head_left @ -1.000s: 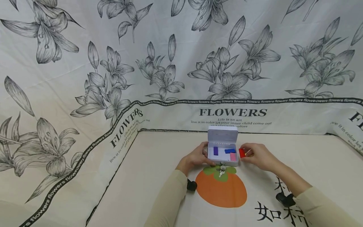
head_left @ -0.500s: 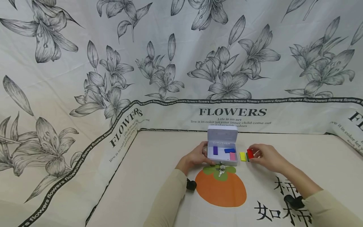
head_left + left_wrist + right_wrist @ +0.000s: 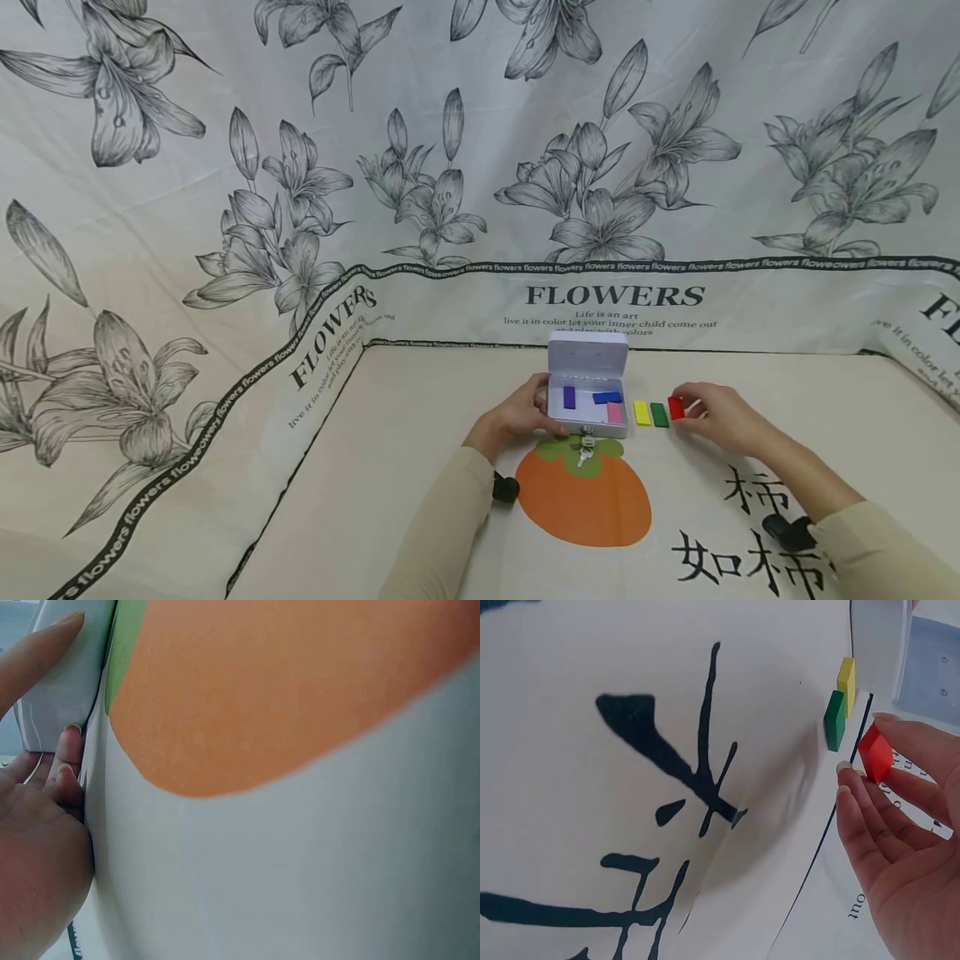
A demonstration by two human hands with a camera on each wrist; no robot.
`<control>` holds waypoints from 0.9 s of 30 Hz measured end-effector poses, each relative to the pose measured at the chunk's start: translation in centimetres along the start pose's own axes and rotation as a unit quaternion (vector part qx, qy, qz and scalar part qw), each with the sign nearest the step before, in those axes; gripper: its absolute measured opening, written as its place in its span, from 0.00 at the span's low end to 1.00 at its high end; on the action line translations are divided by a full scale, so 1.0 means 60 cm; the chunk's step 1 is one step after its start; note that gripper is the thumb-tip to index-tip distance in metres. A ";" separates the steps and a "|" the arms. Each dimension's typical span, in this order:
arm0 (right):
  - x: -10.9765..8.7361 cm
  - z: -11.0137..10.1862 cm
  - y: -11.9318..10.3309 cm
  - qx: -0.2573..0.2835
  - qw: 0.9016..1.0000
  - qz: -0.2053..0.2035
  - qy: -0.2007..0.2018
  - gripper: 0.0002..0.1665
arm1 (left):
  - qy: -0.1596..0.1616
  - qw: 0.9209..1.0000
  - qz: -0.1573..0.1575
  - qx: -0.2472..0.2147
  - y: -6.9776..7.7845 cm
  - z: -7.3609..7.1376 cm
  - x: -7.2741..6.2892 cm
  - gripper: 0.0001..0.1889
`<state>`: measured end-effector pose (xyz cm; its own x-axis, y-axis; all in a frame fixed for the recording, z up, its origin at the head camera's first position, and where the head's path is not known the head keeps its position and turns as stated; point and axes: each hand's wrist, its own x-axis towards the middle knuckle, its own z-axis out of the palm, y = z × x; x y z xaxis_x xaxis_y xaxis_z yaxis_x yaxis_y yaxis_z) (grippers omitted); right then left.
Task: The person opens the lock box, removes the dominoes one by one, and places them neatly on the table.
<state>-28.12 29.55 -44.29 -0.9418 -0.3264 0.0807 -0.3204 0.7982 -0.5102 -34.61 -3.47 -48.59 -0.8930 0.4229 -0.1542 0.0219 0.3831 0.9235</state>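
**While a left hand [image 3: 519, 410] holds a box [image 3: 588, 360], a right hand [image 3: 716, 414] pinches a red block [image 3: 677, 407]**

Where the left side of the head view begins, I see a wall cloth [image 3: 142, 137] with black flowers on it. Going right, a light sleeve [image 3: 442, 525] comes up from the bottom edge, with a small black thing [image 3: 506, 489] by the wrist. The left hand is a bit right of the middle and lower down. Its fingers are bent at the box's left end and its thumb lies on the front, so it has a hold. My left wrist camera shows this at its upper left.

The box is pale, with its lid up. Inside, from left to right, I see a purple block [image 3: 569, 397], a blue block [image 3: 607, 398] and a pink block [image 3: 614, 412]. What looks like a small key [image 3: 585, 457] hangs in front. Below it is a big orange fruit picture [image 3: 583, 508].

Right of the box, a yellow block [image 3: 642, 413] and a green block [image 3: 659, 415] lie side by side on the table [image 3: 420, 450]. Next comes the red block, between the thumb and finger of the right hand; the other fingers are loosely bent. From my far-off seat I can't tell if the red block touches the table. At lower right is big black writing [image 3: 757, 560], partly behind the right sleeve [image 3: 885, 554].
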 end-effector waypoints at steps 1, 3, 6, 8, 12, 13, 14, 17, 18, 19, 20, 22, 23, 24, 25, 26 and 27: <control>0.000 0.000 0.002 -0.001 1.000 0.002 -0.001 0.25 | -0.001 1.000 0.000 -0.001 0.000 0.000 0.000 0.54; 0.001 0.001 0.006 -0.003 1.000 0.003 -0.003 0.25 | -0.002 1.000 0.000 -0.005 0.000 0.000 -0.001 0.54; 0.003 0.003 0.012 -0.007 1.000 0.006 -0.004 0.25 | -0.003 1.000 0.000 -0.008 -0.001 0.000 -0.002 0.54; 0.006 0.005 0.016 -0.010 1.000 0.010 -0.005 0.25 | -0.003 1.000 0.001 -0.008 -0.001 0.000 -0.001 0.54; 0.011 0.008 0.025 -0.010 1.000 0.017 -0.010 0.25 | -0.003 1.000 0.001 -0.008 -0.002 -0.001 0.000 0.54; 0.013 0.009 0.027 -0.011 1.000 0.018 -0.012 0.25 | -0.004 1.000 0.002 -0.008 -0.002 -0.001 0.001 0.54; 0.014 0.009 0.028 -0.011 1.000 0.019 -0.014 0.24 | -0.004 1.000 0.002 -0.008 -0.001 -0.001 0.001 0.54; 0.018 0.010 0.031 -0.013 0.999 0.023 -0.019 0.24 | -0.006 1.000 0.004 -0.010 -0.001 -0.001 0.002 0.54; 0.020 0.010 0.031 -0.014 0.999 0.026 -0.020 0.24 | -0.006 1.000 0.005 -0.010 -0.001 -0.001 0.002 0.54; 0.021 0.009 0.031 -0.014 0.999 0.028 -0.023 0.24 | -0.006 1.000 0.005 -0.010 -0.001 -0.002 0.002 0.54; 0.022 0.009 0.031 -0.014 0.999 0.031 -0.024 0.24 | -0.006 1.000 0.005 -0.010 0.000 -0.002 0.002 0.54; 0.023 0.008 0.031 -0.015 0.999 0.037 -0.025 0.24 | -0.006 1.000 0.003 -0.010 0.000 -0.002 0.002 0.54; 0.023 0.008 0.031 -0.014 0.999 0.039 -0.026 0.24 | -0.006 1.000 0.003 -0.010 0.001 -0.002 0.001 0.54; 0.024 0.008 0.031 -0.014 0.999 0.041 -0.028 0.24 | -0.006 1.000 0.002 -0.010 0.001 -0.002 0.001 0.54; 0.024 0.008 0.032 -0.014 0.999 0.042 -0.029 0.24 | -0.006 1.000 0.001 -0.011 0.001 -0.002 0.000 0.54; 0.025 0.008 0.032 -0.015 0.999 0.043 -0.029 0.25 | -0.006 1.000 0.001 -0.010 0.002 -0.002 0.000 0.54; 0.025 0.008 0.032 -0.015 0.999 0.044 -0.029 0.25 | -0.006 1.000 0.002 -0.011 0.003 -0.002 0.000 0.54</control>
<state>-30.10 30.36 -45.56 -0.9591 -0.2826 -0.0133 -0.2406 0.8397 -0.4869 -34.67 -3.51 -48.39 -0.8872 0.4344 -0.1554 0.0145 0.3631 0.9316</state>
